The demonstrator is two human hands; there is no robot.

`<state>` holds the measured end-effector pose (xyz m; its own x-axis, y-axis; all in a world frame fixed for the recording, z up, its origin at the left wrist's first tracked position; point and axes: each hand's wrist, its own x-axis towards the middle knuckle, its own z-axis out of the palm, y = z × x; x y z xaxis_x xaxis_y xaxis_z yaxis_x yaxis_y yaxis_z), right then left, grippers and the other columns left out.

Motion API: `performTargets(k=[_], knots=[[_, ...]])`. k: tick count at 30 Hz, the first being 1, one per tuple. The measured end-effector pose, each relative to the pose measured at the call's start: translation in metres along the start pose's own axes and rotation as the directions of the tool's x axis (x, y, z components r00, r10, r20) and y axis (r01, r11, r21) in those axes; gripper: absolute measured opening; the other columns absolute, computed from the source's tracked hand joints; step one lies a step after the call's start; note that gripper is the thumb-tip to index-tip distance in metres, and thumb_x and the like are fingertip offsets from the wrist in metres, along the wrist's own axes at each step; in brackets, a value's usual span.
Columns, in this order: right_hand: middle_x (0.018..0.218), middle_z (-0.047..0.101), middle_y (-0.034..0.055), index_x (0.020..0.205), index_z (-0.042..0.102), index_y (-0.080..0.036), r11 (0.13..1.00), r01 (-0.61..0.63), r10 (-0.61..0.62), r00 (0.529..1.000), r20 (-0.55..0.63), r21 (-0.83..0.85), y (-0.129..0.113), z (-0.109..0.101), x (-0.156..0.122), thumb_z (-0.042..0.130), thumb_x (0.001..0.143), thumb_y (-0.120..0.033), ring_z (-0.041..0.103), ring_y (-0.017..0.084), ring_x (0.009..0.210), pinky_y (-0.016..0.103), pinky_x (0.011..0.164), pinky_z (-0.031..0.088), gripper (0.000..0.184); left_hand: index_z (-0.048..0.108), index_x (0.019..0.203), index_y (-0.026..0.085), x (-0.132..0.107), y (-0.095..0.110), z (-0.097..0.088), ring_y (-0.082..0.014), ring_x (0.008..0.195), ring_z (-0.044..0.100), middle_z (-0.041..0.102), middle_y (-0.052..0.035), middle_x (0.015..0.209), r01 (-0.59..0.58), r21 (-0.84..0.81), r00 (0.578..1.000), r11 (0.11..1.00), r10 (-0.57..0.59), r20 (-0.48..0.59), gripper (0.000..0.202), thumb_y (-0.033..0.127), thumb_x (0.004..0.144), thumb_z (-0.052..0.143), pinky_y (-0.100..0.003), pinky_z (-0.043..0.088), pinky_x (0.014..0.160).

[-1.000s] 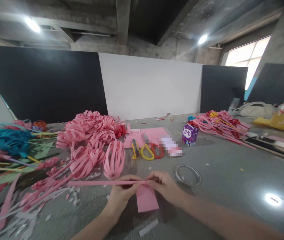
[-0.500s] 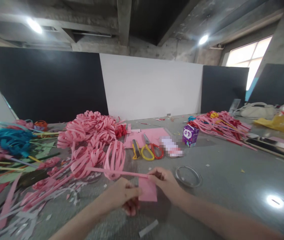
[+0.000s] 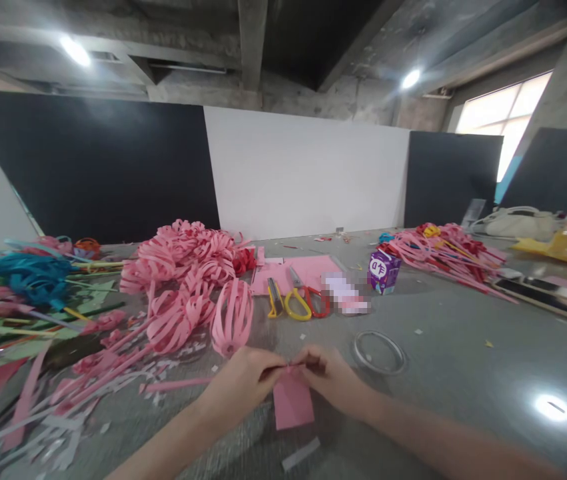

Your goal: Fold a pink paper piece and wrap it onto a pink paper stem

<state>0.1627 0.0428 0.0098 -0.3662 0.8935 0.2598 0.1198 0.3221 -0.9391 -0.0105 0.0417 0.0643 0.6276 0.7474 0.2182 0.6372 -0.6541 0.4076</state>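
My left hand (image 3: 243,383) and my right hand (image 3: 330,377) meet low in the middle of the view, both pinching the top edge of a small pink paper sheet (image 3: 293,405) that hangs down between them. A long pink paper strip (image 3: 176,385) lies on the grey table to the left of my left hand, apart from it. Behind my hands stands a pile of pink paper lanterns (image 3: 188,287).
Yellow and red scissors (image 3: 298,303) lie on pink paper sheets (image 3: 303,270). A clear tape ring (image 3: 379,351) sits right of my hands, a purple carton (image 3: 382,271) beyond it. Coloured paper scraps (image 3: 28,293) cover the left; more pink and red strips (image 3: 443,250) lie back right.
The long pink strip held across between my hands has come away and now lies on the table at left. My left hand has come back up to pinch the sheet's top edge.
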Motion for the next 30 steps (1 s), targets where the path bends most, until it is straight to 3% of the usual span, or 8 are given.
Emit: performTargets(k=[5,11,15,21,25,30], knots=[[0.074,0.061,0.0018,0.078,0.057,-0.016,1.000,0.021,-0.021,1.000,0.007,0.019,0.004,-0.001,0.001,0.053,0.076,-0.031,0.055,0.011,0.067,0.021,0.059,0.042,0.015,0.062,0.067,0.016,-0.001,-0.002,0.001,-0.0114,0.055,0.051,0.060,-0.0013,0.061,-0.062,0.089,0.998,0.994,0.062,0.011,0.028,0.018,0.083,0.039,-0.021,0.030,0.051],[0.071,0.059,0.0001,0.079,0.055,-0.016,0.997,0.015,-0.018,0.999,0.042,0.072,0.010,-0.001,0.001,0.057,0.074,-0.028,0.053,0.010,0.063,0.020,0.057,0.040,0.013,0.059,0.069,0.015,-0.003,-0.006,0.006,-0.0132,0.057,0.053,0.059,-0.0024,0.062,-0.191,0.331,0.981,0.924,0.194,0.026,0.028,0.018,0.085,0.037,-0.023,0.032,0.051],[0.071,0.058,0.0003,0.081,0.054,-0.017,1.000,0.013,-0.013,0.999,0.050,0.006,0.007,0.000,-0.001,0.050,0.079,-0.031,0.053,0.010,0.064,0.020,0.057,0.039,0.015,0.060,0.071,0.016,-0.004,-0.008,0.004,-0.0127,0.056,0.053,0.058,-0.0015,0.062,-0.254,0.337,0.963,0.907,0.268,0.004,0.028,0.020,0.085,0.036,-0.023,0.034,0.052],[0.070,0.056,0.0000,0.078,0.053,-0.017,0.997,0.077,-0.076,0.997,0.028,-0.019,0.003,-0.001,-0.001,0.050,0.079,-0.029,0.052,0.011,0.066,0.021,0.059,0.039,0.012,0.062,0.069,0.016,-0.002,-0.006,0.001,-0.0134,0.058,0.055,0.060,-0.0025,0.061,-0.158,0.233,0.987,0.960,0.161,0.007,0.028,0.018,0.084,0.038,-0.022,0.034,0.052],[0.068,0.055,-0.0006,0.075,0.054,-0.017,0.995,0.092,-0.092,0.996,0.008,-0.032,0.003,-0.002,0.000,0.052,0.077,-0.027,0.050,0.011,0.064,0.020,0.057,0.038,0.010,0.064,0.067,0.017,-0.001,-0.003,0.001,-0.0124,0.055,0.053,0.060,-0.0022,0.058,-0.067,0.081,0.996,0.994,0.071,-0.047,0.027,0.019,0.081,0.041,-0.021,0.033,0.052],[0.069,0.053,-0.0011,0.075,0.054,-0.017,0.995,0.100,-0.100,0.995,0.007,-0.026,0.006,-0.002,0.001,0.054,0.075,-0.026,0.048,0.010,0.063,0.021,0.058,0.038,0.008,0.063,0.064,0.018,-0.001,0.001,0.001,-0.0127,0.053,0.051,0.059,-0.0015,0.057,0.020,0.024,0.997,1.000,-0.018,-0.081,0.025,0.020,0.078,0.043,-0.021,0.031,0.051]])
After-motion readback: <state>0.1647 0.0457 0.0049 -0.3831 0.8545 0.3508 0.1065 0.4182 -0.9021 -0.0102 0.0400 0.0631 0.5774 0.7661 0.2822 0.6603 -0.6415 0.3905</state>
